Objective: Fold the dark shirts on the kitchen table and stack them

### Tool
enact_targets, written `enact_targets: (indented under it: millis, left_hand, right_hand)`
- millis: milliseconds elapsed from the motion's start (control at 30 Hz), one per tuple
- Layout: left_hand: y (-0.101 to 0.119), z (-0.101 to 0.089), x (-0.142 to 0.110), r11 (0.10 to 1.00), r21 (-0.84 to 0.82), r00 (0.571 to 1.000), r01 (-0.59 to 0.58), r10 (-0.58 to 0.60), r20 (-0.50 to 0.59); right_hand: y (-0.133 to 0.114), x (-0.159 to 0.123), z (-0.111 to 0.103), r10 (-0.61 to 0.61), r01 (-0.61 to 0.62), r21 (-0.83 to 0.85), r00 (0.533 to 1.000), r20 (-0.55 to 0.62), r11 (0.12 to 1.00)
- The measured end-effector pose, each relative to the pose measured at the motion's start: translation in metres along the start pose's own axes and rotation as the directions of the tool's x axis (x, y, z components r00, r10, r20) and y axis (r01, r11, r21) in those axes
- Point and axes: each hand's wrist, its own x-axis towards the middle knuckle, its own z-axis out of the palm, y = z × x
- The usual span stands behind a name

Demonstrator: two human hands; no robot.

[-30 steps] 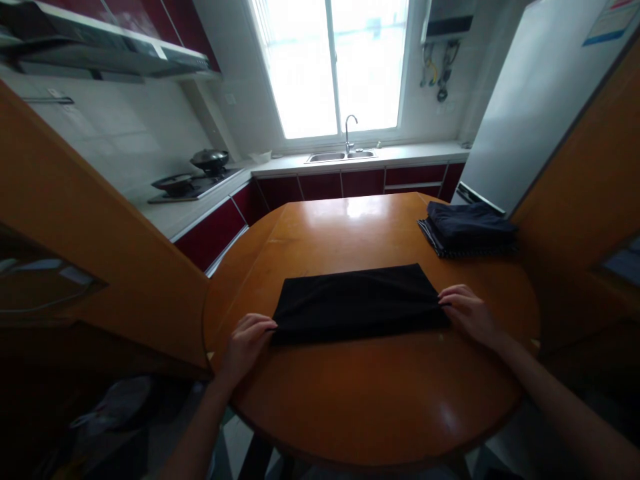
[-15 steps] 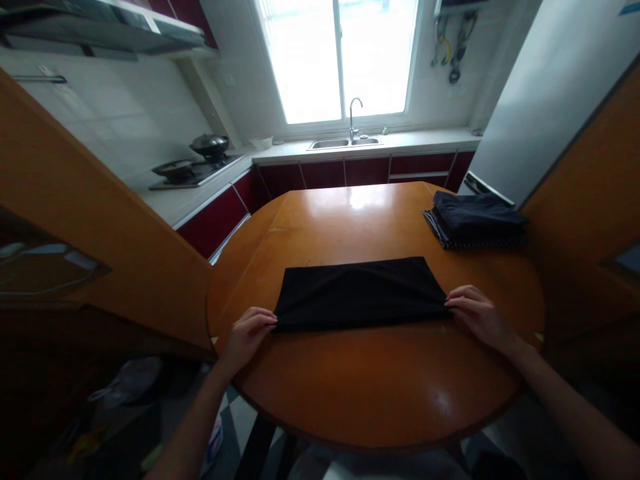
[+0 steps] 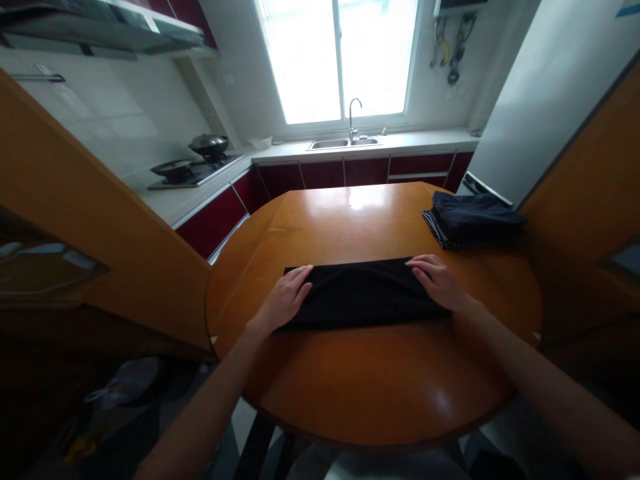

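A folded black cloth garment (image 3: 365, 297) lies flat as a long strip on the wooden table (image 3: 380, 380). My left hand (image 3: 286, 297) is over its left end, fingers stretched toward the far edge and the thumb apart from them. Over the right end is my right hand (image 3: 437, 280), its fingers extended to the far edge with the thumb spread below. Both hands appear to rest on the fabric without gripping it. The hands cover parts of the two ends, and what exact kind of garment it is cannot be made out.
A stack of folded dark clothes (image 3: 475, 220) sits at the table's far right. Beyond the table are a sink (image 3: 330, 143), a stove with a pan (image 3: 173, 169) and a lidded pot (image 3: 209, 145), and a fridge (image 3: 540, 87). Wooden door panels (image 3: 100, 173) flank both sides.
Both hands have let go of the garment's near corners and moved forward and inward onto its far edge. The garment stays in nearly the same place.
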Motion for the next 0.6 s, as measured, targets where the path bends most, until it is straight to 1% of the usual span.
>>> enact_targets:
  millis: [67,133,167,200,267,333,400,500,600]
  left_hand:
    - [0.028,0.031,0.041,0.995,0.06,0.992,-0.075,0.068,0.107]
    - [0.049,0.064,0.069,0.986,0.131,0.974,-0.099,0.069,0.216]
    - [0.056,0.079,0.077,0.98,0.167,0.964,-0.108,0.062,0.258]
    - [0.06,0.091,0.081,0.972,0.197,0.959,-0.127,0.069,0.276]
    - [0.062,0.108,0.08,0.959,0.24,0.96,-0.149,0.082,0.269]
    - [0.059,0.115,0.073,0.955,0.255,0.967,-0.15,0.088,0.239]
    - [0.055,0.114,0.066,0.959,0.253,0.974,-0.13,0.076,0.213]
    - [0.044,0.105,0.057,0.968,0.246,0.982,-0.05,0.004,0.186]
    - [0.02,0.091,0.042,0.964,0.254,0.972,0.083,-0.135,0.195]
  right_hand:
    - [-0.021,0.034,0.037,0.044,-0.038,-0.11,0.997,0.057,0.993]
    - [-0.042,0.055,0.075,0.094,-0.061,-0.219,0.985,0.145,0.974]
    - [-0.051,0.059,0.091,0.115,-0.059,-0.27,0.974,0.196,0.961]
    - [-0.058,0.06,0.105,0.121,-0.043,-0.304,0.963,0.242,0.952]
    - [-0.066,0.056,0.124,0.12,-0.02,-0.345,0.955,0.27,0.939]
    - [-0.067,0.048,0.131,0.143,-0.039,-0.364,0.955,0.261,0.93]
    - [-0.062,0.042,0.129,0.192,-0.088,-0.369,0.948,0.255,0.925]
    - [-0.046,0.036,0.115,0.279,-0.172,-0.368,0.925,0.259,0.914]
    - [-0.024,0.025,0.094,0.368,-0.254,-0.396,0.897,0.245,0.883]
